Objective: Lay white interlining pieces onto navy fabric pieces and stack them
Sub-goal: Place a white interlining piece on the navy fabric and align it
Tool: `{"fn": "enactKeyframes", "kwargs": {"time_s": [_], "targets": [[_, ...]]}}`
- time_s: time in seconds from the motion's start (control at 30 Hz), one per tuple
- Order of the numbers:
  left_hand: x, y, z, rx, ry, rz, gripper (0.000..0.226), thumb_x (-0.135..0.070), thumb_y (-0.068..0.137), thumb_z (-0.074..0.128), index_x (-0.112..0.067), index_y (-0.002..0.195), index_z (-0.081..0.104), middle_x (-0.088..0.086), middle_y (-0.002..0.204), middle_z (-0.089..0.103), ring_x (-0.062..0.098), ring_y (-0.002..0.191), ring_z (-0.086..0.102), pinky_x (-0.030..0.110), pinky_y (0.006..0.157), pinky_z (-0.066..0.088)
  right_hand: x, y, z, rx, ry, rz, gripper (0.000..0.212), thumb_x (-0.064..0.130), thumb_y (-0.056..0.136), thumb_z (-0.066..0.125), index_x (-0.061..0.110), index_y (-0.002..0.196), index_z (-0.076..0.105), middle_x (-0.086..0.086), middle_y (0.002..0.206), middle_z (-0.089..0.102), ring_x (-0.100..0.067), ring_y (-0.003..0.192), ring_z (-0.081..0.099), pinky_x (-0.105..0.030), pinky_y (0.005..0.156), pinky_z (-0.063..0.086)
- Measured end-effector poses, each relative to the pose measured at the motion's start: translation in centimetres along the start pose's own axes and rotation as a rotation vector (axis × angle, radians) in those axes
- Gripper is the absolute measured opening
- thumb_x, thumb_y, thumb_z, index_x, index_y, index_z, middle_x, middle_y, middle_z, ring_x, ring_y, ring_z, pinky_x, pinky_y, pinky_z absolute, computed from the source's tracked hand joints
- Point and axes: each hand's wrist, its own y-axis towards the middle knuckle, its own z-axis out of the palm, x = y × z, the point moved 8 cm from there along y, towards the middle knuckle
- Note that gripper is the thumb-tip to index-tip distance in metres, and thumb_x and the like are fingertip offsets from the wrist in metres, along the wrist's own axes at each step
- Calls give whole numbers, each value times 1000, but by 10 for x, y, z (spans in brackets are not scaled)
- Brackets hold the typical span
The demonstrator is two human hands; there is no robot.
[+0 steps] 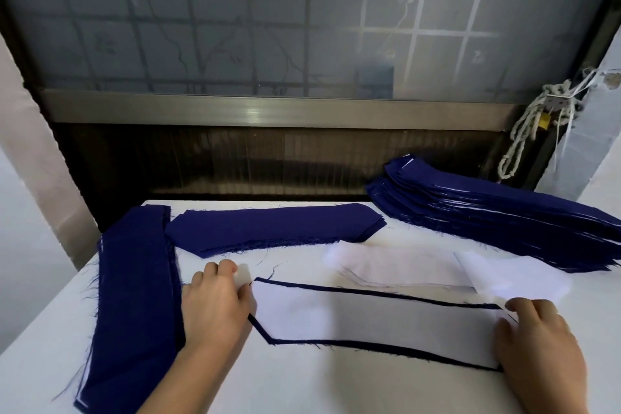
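On the white-covered table (302,386), a long white interlining piece (369,316) lies on a navy fabric piece (376,345), of which only a thin dark border shows. The left hand (215,306) covers its pointed left tip with bent fingers; whether it pinches or only presses cannot be told. The right hand (537,339) rests with fairly straight, spread fingers on the right end, hiding it. Behind lie loose white interlining pieces (396,265), a flat navy pile (268,225), a navy stack at left (134,296) and a tall layered stack (504,222), cut off at the right edge.
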Motion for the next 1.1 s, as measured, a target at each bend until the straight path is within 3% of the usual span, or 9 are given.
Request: {"fn": "enactKeyframes", "kwargs": {"time_s": [0.2,0.43,0.63,0.87,0.93,1.0,1.1], "targets": [[47,74,-11,-17,-43,-135,33,-35,95,60,-14,121,64,11,115,64,34,105,57,43,84,44,0,3,1,35,-62,64,28,7,74,75,-1,100,69,-28,103,60,-47,93,56,-52,82,41],[79,124,8,131,-48,-267,44,-40,96,61,-13,131,59,17,126,56,38,116,54,47,87,52,3,3,4,78,-61,59,24,4,73,74,-3,95,69,-28,98,61,-48,89,58,-51,78,42],[79,136,15,126,-40,-321,22,-28,96,60,-11,102,72,13,93,68,34,93,62,36,67,51,3,5,9,122,-85,43,23,7,72,76,-1,93,69,-26,96,60,-47,91,58,-50,77,41],[65,134,16,181,38,-225,23,-26,96,56,-11,80,63,9,81,63,33,101,58,38,73,52,3,5,10,200,-144,70,26,20,82,68,7,105,67,-20,108,59,-40,102,55,-45,85,41],[52,130,18,193,109,-111,19,-25,94,57,-18,84,71,4,91,62,30,110,51,38,81,48,4,5,9,223,-164,66,27,23,84,65,10,108,66,-17,112,58,-38,105,54,-44,87,41],[37,128,27,210,152,30,17,-23,91,59,-28,92,75,3,119,57,28,120,41,38,97,38,5,5,9,218,-142,67,26,22,84,66,9,106,67,-17,110,57,-38,105,54,-44,86,41],[40,130,34,271,-25,-25,17,-26,93,61,-33,96,76,4,148,39,30,135,29,43,110,26,5,5,9,226,-173,57,26,24,85,63,11,108,66,-15,111,57,-37,105,54,-43,86,41]]}}
